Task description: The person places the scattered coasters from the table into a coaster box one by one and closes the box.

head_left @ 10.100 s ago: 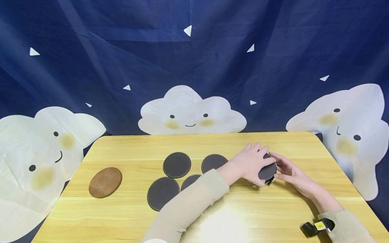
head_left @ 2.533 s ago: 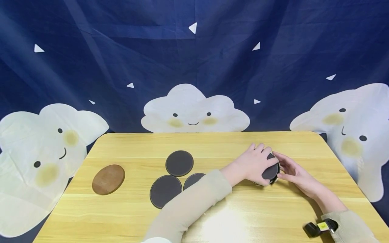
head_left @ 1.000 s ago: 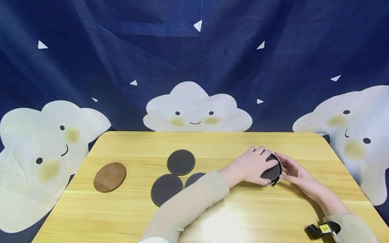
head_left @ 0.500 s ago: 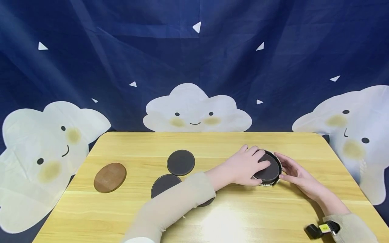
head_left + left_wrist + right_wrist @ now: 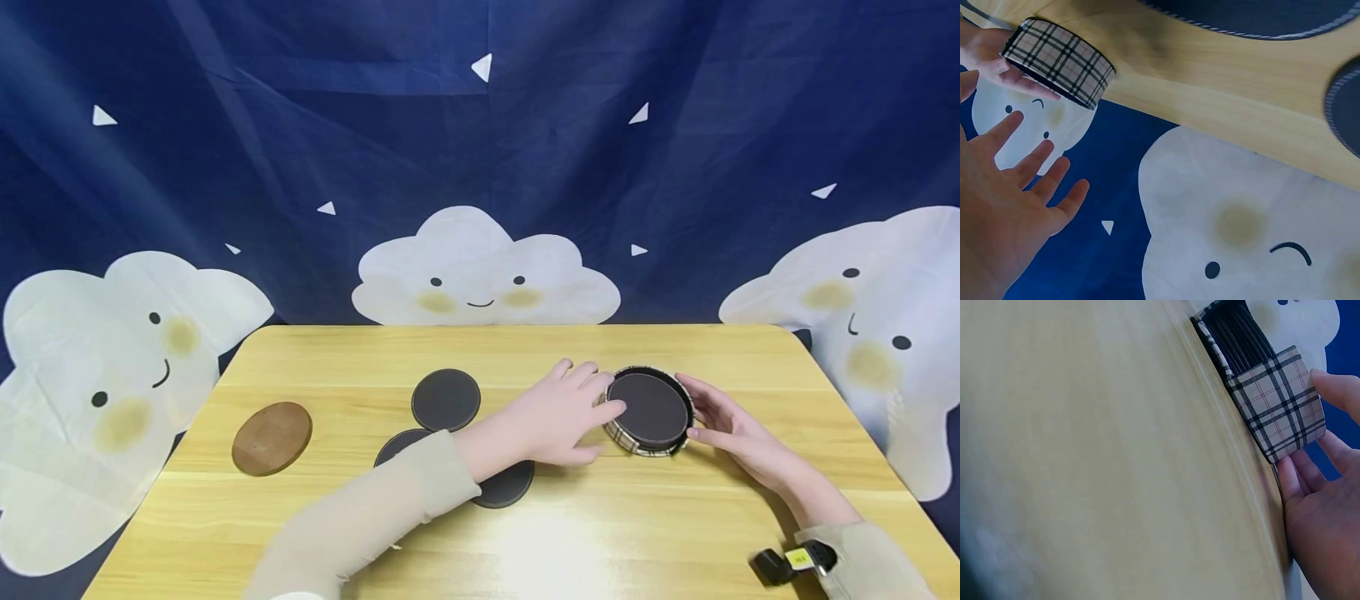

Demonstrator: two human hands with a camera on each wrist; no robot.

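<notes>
A round plaid coaster holder point(image 5: 633, 443) stands at the table's right side, with a black stitched coaster point(image 5: 651, 407) lying flat on top inside it. The right wrist view shows several dark coasters point(image 5: 1238, 337) stacked behind the holder's side opening. My right hand point(image 5: 738, 433) holds the holder's right side, thumb toward the near side and fingers behind. My left hand point(image 5: 551, 417) hovers left of the holder, fingers spread and nothing in them. In the left wrist view, the left palm point(image 5: 1004, 212) is bare. My left forearm partly covers two of the loose coasters.
Three loose black coasters lie left of centre: a back coaster point(image 5: 446, 400), a left coaster point(image 5: 401, 442) and a right coaster point(image 5: 510, 485). A brown round disc point(image 5: 272, 438) lies farther left on the wooden table point(image 5: 360, 358). A cloud-print curtain point(image 5: 480, 150) hangs behind.
My left hand has lifted off the coaster in the holder and drawn left, uncovering it. A loose coaster seen near the middle ten seconds ago is gone from there. My right hand stays put.
</notes>
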